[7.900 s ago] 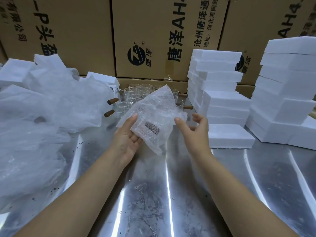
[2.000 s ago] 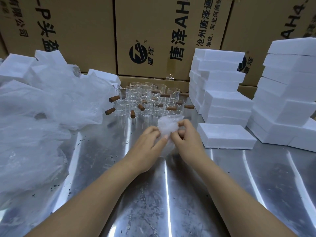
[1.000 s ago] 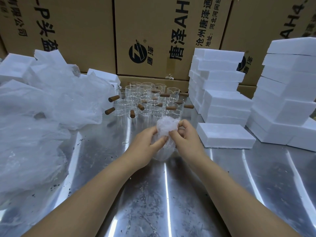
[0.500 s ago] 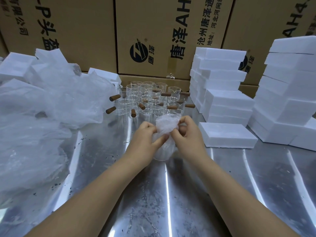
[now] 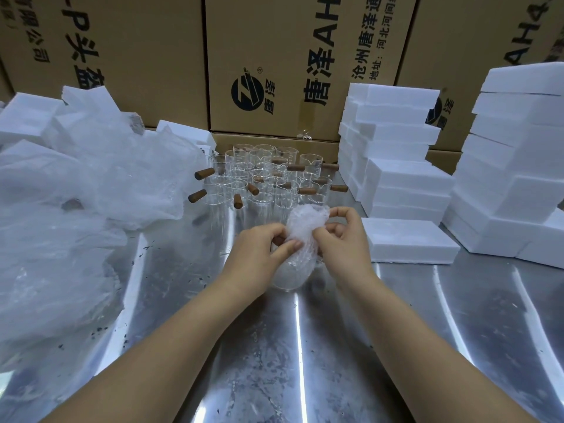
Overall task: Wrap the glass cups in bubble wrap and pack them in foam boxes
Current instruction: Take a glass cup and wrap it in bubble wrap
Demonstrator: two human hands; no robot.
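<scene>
Hands: left (image 5: 254,251), right (image 5: 341,239) | pinching bubble wrap (image 5: 305,222) | cup (image 5: 293,271) inside

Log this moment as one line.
stage: wrapping | left hand: pinches bubble wrap | right hand: pinches bubble wrap | glass cup: inside wrap, on table | foam box: beside, untouched

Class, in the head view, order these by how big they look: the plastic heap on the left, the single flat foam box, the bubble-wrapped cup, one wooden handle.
1. plastic heap
2. foam box
3. bubble-wrapped cup, partly covered
4. wooden handle
</scene>
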